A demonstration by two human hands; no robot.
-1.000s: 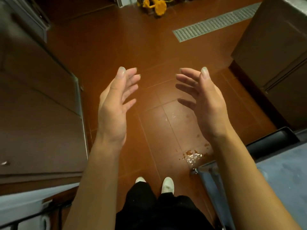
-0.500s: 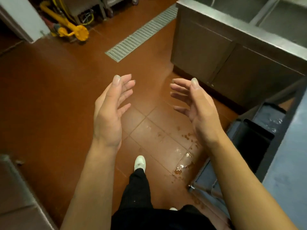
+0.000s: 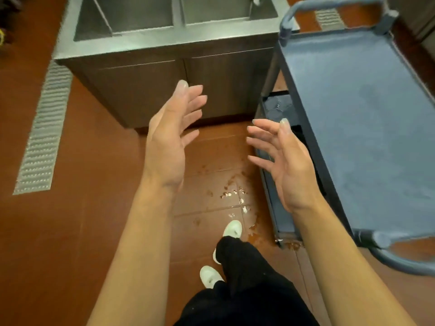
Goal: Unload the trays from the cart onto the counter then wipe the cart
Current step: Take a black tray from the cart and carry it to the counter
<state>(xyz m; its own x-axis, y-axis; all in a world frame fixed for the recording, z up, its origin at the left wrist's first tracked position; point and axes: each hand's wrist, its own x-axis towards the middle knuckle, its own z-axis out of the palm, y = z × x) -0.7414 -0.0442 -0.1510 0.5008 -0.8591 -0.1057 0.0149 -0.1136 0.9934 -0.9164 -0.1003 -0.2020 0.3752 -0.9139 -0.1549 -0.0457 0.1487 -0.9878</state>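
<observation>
A blue-grey cart stands at the right, its top shelf bare with faint smudges. A lower shelf shows beneath its left edge, wet-looking, with something dark on it. My left hand and my right hand are raised in front of me over the floor, palms facing each other, fingers spread, holding nothing. My right hand hovers just left of the cart's near-left side. No trays show in this view.
A steel double sink unit with cabinet doors stands ahead, next to the cart. The red tiled floor has a wet spill between my feet and the cart. A metal floor drain grate runs at the left.
The view has swung right: the sink unit and the cart have come fully into view. Both hands stay raised, open and empty.
</observation>
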